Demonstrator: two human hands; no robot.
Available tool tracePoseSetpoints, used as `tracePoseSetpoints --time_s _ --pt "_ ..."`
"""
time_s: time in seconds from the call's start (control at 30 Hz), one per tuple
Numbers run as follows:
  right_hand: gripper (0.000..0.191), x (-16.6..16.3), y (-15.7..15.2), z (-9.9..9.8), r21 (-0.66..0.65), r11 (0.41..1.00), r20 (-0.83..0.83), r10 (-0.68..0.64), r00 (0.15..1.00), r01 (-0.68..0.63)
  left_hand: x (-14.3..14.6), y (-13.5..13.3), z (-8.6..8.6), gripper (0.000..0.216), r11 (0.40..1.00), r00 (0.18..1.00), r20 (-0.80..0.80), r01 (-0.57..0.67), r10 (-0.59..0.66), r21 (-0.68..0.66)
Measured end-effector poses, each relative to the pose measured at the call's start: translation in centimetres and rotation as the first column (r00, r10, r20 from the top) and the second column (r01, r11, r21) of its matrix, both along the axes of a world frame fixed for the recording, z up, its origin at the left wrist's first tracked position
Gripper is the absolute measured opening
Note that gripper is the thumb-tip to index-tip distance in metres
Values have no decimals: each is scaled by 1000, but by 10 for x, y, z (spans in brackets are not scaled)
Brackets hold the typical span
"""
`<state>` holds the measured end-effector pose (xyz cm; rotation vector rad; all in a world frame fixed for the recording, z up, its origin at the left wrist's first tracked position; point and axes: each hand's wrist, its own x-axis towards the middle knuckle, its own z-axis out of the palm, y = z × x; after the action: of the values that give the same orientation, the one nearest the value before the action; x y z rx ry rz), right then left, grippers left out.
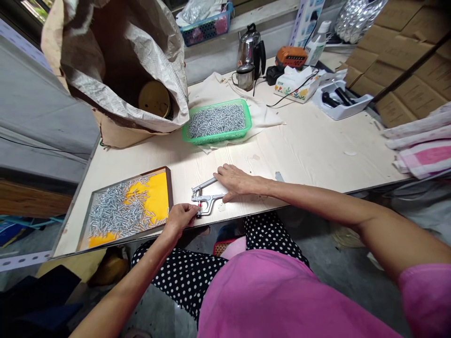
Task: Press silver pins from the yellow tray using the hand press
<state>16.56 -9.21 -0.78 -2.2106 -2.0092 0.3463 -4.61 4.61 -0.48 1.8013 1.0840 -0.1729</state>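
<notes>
A grey metal hand-press plier [207, 199] with a spring lies near the front edge of the table, its two handles spread apart. My right hand [234, 182] grips those handles, fingers over the upper one and thumb at the lower one. At the jaw end, my left hand [183, 216] is closed in a pinch beside a small red part; what the fingertips hold is too small to make out. Left of that hand sits a shallow tray [168, 188] with a yellow bottom, holding many small silver metal pins [118, 211].
A green plastic basket [248, 117] full of similar silver pieces stands behind the plier. At the back left is a large open sack [141, 124]. A steel mug [245, 77], kettle [250, 47], tissue pack [296, 84] and white tray [343, 110] line the back right.
</notes>
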Motion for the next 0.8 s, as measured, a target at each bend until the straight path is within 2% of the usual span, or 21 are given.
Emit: tracePoseSetpoints --time_s 0.07,0.13,0.17,0.23,0.27,0.33,0.4,0.5,0.57,0.67,0.8 --pt "61 -2 -1 0 -19 1000 -29 -1 1000 0 -3 -1 2 44 998 999 -32 38 -37 56" --pt "54 -3 -3 -1 -13 1000 -55 -7 998 6 -6 -5 5 39 957 992 -70 123 -108 263" --pt "52 -4 -4 -1 -4 1000 -65 -12 998 11 -6 -8 6 36 898 985 -85 173 -151 404" --pt "51 -6 -6 -2 15 1000 -78 -17 997 18 -1 -15 8 29 717 958 -97 267 -270 644" --pt "51 -6 -7 -2 25 1000 -82 -17 996 19 4 -18 8 29 625 932 -101 310 -347 716" --pt "53 -7 -8 -3 42 999 -88 -11 996 14 18 -22 5 42 483 846 -116 403 -520 777" --pt "57 -7 -9 -4 53 999 -99 13 995 -8 34 -20 0 56 394 747 -130 481 -652 783" --pt "72 -4 -12 -6 57 998 -100 20 995 -14 53 -11 -4 65 342 646 -160 578 -747 741" --pt "74 -3 -15 -6 57 998 -77 -20 997 24 59 -7 -4 66 328 618 -187 621 -763 712" --pt "52 -1 -17 -5 67 996 -37 -55 998 57 63 -8 0 58 330 633 -222 632 -742 701" --pt "24 -2 -13 -1 53 998 -22 -34 999 35 66 -16 1 35 372 700 -256 610 -666 699"
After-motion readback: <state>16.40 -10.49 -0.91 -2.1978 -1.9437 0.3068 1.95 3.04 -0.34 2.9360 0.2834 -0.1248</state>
